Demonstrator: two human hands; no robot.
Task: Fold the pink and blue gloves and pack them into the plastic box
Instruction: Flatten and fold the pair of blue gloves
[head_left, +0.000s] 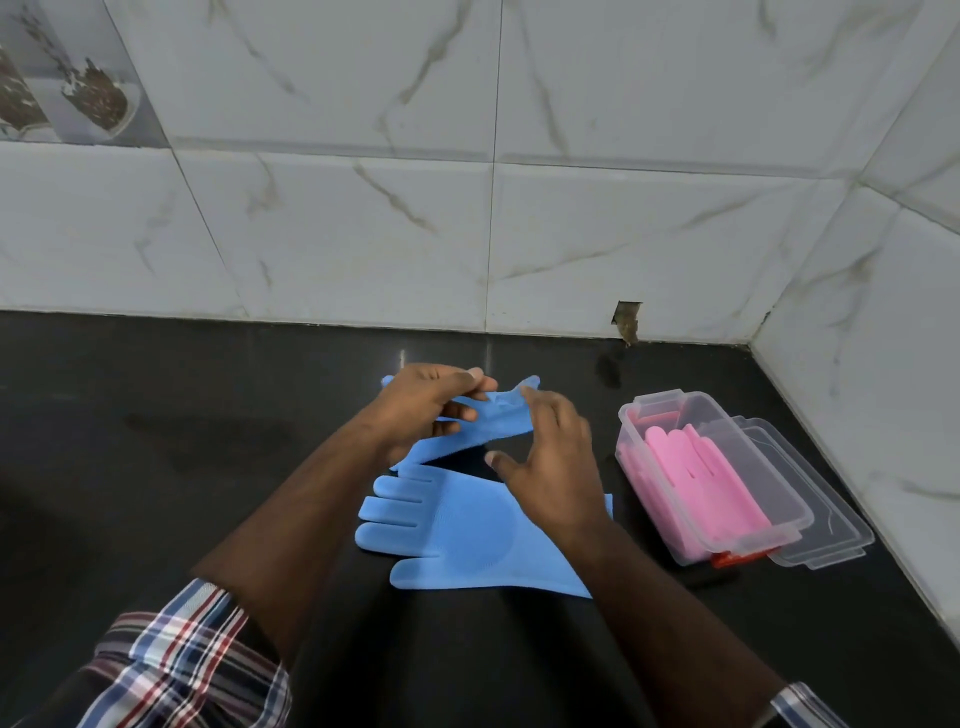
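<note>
two blue gloves (457, 525); pink gloves (706, 483), number unclear; one plastic box (649, 415); two hands (426, 405)

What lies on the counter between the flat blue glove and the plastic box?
In the head view, nothing: only bare black counter separates the flat blue glove from the plastic box, though the right hand hovers above that glove's cuff end.

Black counter (156, 441); marbled wall tiles (363, 223); chipped hole (627, 319), perhaps.

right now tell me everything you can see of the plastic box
The plastic box is clear, rectangular and open, standing on the black counter at the right near the tiled wall. Pink gloves lie inside. A red part shows at its near bottom edge. Its clear lid rests against its right side. Neither hand touches it.
</note>
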